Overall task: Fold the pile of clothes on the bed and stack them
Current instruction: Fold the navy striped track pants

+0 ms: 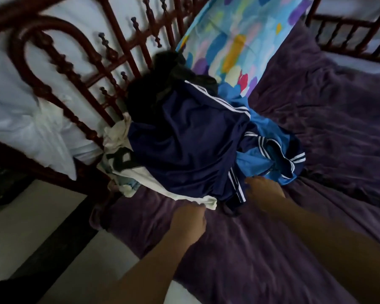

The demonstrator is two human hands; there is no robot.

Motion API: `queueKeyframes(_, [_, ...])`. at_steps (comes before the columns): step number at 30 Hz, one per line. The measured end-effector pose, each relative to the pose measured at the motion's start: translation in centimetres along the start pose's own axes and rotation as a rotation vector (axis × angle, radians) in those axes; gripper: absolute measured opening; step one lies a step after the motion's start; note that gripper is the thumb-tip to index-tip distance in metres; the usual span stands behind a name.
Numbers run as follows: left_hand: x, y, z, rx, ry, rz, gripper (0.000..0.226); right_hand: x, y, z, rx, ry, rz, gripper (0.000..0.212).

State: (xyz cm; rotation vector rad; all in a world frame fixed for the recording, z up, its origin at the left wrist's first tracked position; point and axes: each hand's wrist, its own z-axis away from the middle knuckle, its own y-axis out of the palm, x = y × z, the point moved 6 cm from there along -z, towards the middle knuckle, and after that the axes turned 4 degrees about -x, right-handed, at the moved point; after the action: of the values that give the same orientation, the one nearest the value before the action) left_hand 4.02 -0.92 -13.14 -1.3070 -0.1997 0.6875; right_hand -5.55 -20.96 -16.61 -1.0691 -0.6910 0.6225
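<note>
Right, the heaped pile of crumpled clothes point(206, 132) sits unfolded on the purple quilted bed cover point(272, 249), pushed against the dark red turned-wood headboard point(75, 84). The left hand point(190, 219) curls its fingers on the hem of the white printed cotton top point(145, 179). The right hand point(263, 190) touches the shiny navy sports garment with white stripes point(180, 154), grip too blurred to call. Best, I'd say: draw one garment free, low and slow, onto bare cover before folding.

Dark turned-wood headboard point(63, 62) (dim light)
</note>
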Motion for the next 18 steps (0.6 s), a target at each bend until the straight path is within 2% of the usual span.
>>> queueKeyframes(4, [-1.6, 5.7, -8.1, 0.021, 0.143, -0.127, 0.032, -2.2, 2.8, -5.3, 0.024, 0.066, -0.066, 0.033])
queueKeyframes(8, [-0.5, 10.3, -13.7, 0.069, 0.18, -0.265, 0.068, -4.2, 5.6, -8.2, 0.041, 0.113, -0.077, 0.035])
queueKeyframes(9, [0.0, 10.9, -14.7, 0.085, 0.177, -0.287, 0.071, -4.5, 5.9, -8.9, 0.025, 0.117, -0.076, 0.036])
queueKeyframes(10, [0.5, 11.1, -15.3, 0.096, 0.184, -0.306, 0.065, -4.7, 5.9, -9.6, 0.0, 0.119, -0.072, 0.038])
queueKeyframes(12, [1.1, 10.5, -15.8, 0.094, 0.223, -0.319, 0.039, -4.8, 5.4, -11.1, -0.049, 0.123, -0.053, 0.045])
queueKeyframes(14, [1.5, 8.3, -15.0, 0.051, 0.239, -0.189, 0.025, -4.2, 4.7, -12.3, -0.082, 0.116, -0.002, 0.063])
queueKeyframes(18, [3.2, 0.9, -10.6, -0.072, 0.125, 0.366, 0.023, -0.3, 3.3, -13.3, -0.066, 0.011, 0.122, 0.1])
